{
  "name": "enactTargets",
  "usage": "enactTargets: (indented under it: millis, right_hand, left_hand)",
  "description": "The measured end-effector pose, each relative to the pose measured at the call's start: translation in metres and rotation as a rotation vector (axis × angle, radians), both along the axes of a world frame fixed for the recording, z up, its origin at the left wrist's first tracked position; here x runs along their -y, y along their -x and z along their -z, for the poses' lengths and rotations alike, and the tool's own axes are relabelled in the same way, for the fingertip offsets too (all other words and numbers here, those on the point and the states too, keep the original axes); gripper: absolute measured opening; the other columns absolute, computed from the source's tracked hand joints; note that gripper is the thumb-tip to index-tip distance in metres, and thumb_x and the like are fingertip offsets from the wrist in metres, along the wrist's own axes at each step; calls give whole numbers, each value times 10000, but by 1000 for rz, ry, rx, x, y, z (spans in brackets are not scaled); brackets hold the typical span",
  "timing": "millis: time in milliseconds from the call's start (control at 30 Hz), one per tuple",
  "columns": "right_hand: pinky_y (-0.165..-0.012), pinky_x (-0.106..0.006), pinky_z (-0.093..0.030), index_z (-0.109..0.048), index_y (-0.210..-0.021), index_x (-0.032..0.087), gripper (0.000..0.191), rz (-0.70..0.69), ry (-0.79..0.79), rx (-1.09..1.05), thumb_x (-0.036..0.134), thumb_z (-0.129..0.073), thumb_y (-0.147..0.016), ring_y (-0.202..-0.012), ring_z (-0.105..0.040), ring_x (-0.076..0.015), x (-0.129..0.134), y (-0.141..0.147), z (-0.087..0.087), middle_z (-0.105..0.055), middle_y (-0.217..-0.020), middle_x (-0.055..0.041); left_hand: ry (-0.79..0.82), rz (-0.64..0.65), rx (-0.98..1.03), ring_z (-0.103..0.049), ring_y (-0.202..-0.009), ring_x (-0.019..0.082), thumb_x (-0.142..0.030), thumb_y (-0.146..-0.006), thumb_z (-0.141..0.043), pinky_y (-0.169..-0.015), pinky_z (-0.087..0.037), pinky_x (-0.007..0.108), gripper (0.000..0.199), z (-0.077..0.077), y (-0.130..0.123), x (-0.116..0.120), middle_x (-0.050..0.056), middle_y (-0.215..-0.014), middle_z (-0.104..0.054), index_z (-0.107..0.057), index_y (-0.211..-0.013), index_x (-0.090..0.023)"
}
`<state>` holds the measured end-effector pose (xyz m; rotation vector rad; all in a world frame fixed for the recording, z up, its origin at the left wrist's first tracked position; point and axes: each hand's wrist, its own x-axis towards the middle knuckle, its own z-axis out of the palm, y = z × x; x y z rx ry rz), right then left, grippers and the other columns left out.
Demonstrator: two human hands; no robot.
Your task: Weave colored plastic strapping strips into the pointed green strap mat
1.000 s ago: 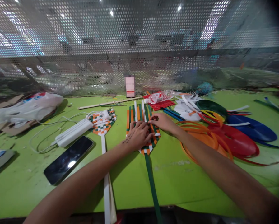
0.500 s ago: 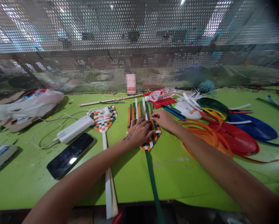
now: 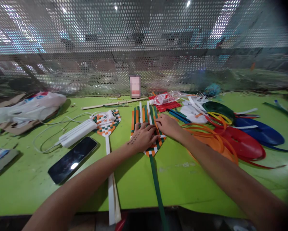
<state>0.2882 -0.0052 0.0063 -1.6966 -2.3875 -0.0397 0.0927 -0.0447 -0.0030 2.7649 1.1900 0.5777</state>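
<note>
Spread flat, my left hand (image 3: 145, 136) presses on the middle of a half-woven piece of orange, white and green plastic strips (image 3: 155, 150). Loose strip ends stand out above it, and a long green strip (image 3: 155, 179) runs from its pointed bottom over the table edge. My right hand (image 3: 167, 124) is at the piece's right side, fingers pinched on a strip; the fingertips partly hide it. To the left lies a finished-looking woven checked piece (image 3: 106, 128) with a long white strip (image 3: 111, 192) as its tail.
A phone (image 3: 73, 160), a white power strip (image 3: 77, 133) with cable and a plastic bag (image 3: 35, 107) lie left. Orange (image 3: 211, 144), red (image 3: 242, 144) and blue (image 3: 260, 130) strip coils lie right. A plastic bottle (image 3: 164, 98) and perforated metal screen (image 3: 98, 64) are behind.
My right hand has shifted slightly left and down along the right side of the weave. My left hand stays pressed in the same place.
</note>
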Motion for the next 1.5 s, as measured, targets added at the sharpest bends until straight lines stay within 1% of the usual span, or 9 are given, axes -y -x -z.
enactTargets:
  millis: [200, 333, 433, 533, 700, 833, 1000, 1267, 1500]
  right_hand:
    - [-812, -320, -439, -744, -1157, 168, 352, -25, -46, 71, 239, -419, -1046, -1018, -601, -255, 3, 3, 0, -641, -1136, -158]
    - [-899, -333, -444, -711, -1158, 123, 319, -107, -44, 111, 191, -422, -1040, -1077, -574, -275, 3, 3, 2, -634, -1117, -190]
    - [-931, -343, -446, -678, -1190, 115, 295, -131, -43, 130, 177, -436, -1032, -1101, -563, -283, 3, 3, 3, -621, -1149, -195]
    - [-922, -348, -452, -660, -1203, 108, 290, -125, -28, 140, 172, -437, -1030, -1088, -571, -287, 3, 3, 2, -600, -1194, -209]
    - [-824, -334, -466, -641, -1222, 98, 288, -113, -7, 150, 176, -443, -1027, -1001, -603, -274, 4, 3, 3, -557, -1266, -229]
    - [-858, -337, -473, -653, -1209, 103, 299, -131, -15, 85, 187, -421, -1040, -1031, -603, -270, 1, 2, 5, -576, -1218, -208]
    - [-944, -353, -469, -620, -1324, 134, 344, -102, -66, -62, 220, -471, -1027, -1150, -579, -278, -1, 1, 6, -580, -1258, -178]
    - [-1044, -415, -426, -746, -1156, 119, 322, -106, -103, 5, 250, -482, -1026, -1171, -554, -306, 1, 2, 3, -608, -1191, -195]
    - [-1010, -357, -449, -784, -1093, 156, 287, -83, -75, -147, 235, -525, -997, -1113, -587, -256, -6, -3, 10, -665, -1151, -144]
  left_hand:
    - [-2, 3, 6, -495, -1330, 315, -567, -1054, -389, -1158, -256, 552, 501, 0, 0, 0, 90, -1370, -672, -660, -1290, -218]
    - [1, 4, 9, -499, -1329, 316, -566, -1054, -388, -1160, -252, 553, 501, 0, 0, 0, 95, -1364, -673, -660, -1288, -217]
    - [3, 6, 8, -506, -1319, 316, -572, -1051, -392, -1165, -249, 552, 503, 0, 1, 0, 100, -1354, -676, -661, -1284, -217]
    - [-2, 7, 6, -503, -1320, 314, -572, -1050, -396, -1167, -252, 545, 495, 0, 0, 0, 98, -1351, -675, -659, -1278, -220]
    - [-13, 4, 7, -502, -1322, 312, -565, -1048, -410, -1163, -253, 545, 480, 1, 0, 0, 100, -1349, -675, -664, -1260, -217]
    - [-20, 10, 10, -503, -1322, 308, -557, -1052, -410, -1157, -255, 548, 481, 2, 0, 0, 96, -1354, -675, -654, -1279, -210]
    - [-13, 2, 12, -508, -1313, 312, -582, -1049, -396, -1157, -254, 547, 510, 2, 0, 0, 97, -1350, -679, -653, -1292, -216]
    - [-3, 1, 20, -492, -1334, 311, -580, -1047, -400, -1164, -249, 541, 509, 2, 0, 0, 91, -1374, -669, -644, -1320, -226]
    - [-8, 0, 10, -500, -1324, 309, -579, -1049, -395, -1154, -260, 539, 503, 2, 0, 0, 88, -1367, -672, -654, -1288, -220]
